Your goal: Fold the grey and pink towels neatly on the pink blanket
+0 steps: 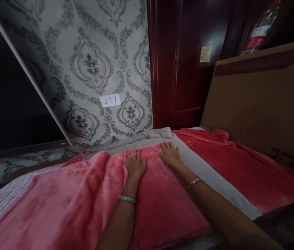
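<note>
Resting left hand (135, 165) and right hand (170, 153) flat on the pinkish-red plush blanket (170, 205), apart from each other, spread and clamped on nothing. As for the blanket: lying partly over the striped sheet (8, 198) at left and beside the grey fabric strip (205, 170) at right. Could bunch into more folds after a sideways push, or perhaps slip crooked because of uneven pressure.

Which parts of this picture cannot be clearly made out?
Head view:
Left hand, right hand: palms hidden against the pink blanket.
Striped sheet: partly covered by that blanket.
Plastic bottle: top cut off by upper edge.
Cardboard box: lower print too blurred to read.
</note>
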Tool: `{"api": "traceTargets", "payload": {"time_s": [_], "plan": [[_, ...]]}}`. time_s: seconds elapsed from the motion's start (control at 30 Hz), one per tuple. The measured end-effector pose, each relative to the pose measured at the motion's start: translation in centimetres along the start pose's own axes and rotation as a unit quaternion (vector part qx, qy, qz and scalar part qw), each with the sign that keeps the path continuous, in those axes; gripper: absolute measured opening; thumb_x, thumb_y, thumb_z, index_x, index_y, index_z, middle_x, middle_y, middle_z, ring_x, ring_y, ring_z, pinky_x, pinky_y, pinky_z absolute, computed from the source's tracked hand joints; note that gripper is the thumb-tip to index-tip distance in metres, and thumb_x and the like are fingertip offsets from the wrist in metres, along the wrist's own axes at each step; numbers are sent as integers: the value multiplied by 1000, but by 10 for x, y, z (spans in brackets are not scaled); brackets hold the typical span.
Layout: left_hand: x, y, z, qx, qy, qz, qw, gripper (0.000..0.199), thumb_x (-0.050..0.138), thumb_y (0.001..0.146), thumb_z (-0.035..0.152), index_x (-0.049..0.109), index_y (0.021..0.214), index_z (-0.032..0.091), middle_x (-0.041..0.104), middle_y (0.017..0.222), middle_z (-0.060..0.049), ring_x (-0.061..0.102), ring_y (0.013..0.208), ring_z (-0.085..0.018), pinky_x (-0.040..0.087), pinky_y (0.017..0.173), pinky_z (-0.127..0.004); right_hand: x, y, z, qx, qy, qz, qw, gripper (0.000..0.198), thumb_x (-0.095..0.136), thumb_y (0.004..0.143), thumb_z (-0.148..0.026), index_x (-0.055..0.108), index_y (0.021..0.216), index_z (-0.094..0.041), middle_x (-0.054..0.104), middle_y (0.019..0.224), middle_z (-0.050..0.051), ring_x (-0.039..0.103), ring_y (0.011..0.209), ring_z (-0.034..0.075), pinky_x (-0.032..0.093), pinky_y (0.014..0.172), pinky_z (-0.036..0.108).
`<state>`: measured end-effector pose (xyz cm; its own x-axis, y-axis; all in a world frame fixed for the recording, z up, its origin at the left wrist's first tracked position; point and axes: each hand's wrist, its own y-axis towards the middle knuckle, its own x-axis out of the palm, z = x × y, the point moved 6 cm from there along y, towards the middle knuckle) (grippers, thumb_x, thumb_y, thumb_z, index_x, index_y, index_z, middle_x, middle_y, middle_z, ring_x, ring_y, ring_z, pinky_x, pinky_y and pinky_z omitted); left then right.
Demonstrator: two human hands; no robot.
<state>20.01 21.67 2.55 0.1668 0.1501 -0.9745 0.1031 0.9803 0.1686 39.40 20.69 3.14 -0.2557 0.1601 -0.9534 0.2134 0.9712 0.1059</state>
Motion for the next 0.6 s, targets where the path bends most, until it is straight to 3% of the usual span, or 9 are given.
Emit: {"api": "traceTargets", "payload": {"time_s": [0.17,0.3,0.5,0.6], "plan": [[2,4,-5,-40,-1,-21,999,65,37,95,52,37,155,27,21,167,-12,14,153,-38,20,116,-68,20,16,23,23,19,-57,998,66,24,101,-51,25,159,-22,13,168,5,13,153,29,19,118,58],[2,6,-6,-57,1,-39,998,69,36,95,54,34,156,23,21,166,-18,14,153,-38,21,117,-65,28,16,30,24,41,-56,997,68,24,100,-53,26,159,-21,13,168,6,14,153,30,19,118,58],[-5,3,-4,-52,10,-33,998,66,35,96,53,35,156,24,23,165,-18,18,153,-37,24,116,-64,17,17,29,37,155,-55,986,65,41,98,-47,31,158,-21,15,168,7,13,153,31,10,121,57],[-6,3,-4,-52,13,-28,998,65,35,96,53,37,155,24,25,165,-17,20,152,-37,25,115,-64,4,12,43,40,208,-60,975,68,51,94,-38,33,157,-18,21,166,8,21,151,24,19,122,41]]}}
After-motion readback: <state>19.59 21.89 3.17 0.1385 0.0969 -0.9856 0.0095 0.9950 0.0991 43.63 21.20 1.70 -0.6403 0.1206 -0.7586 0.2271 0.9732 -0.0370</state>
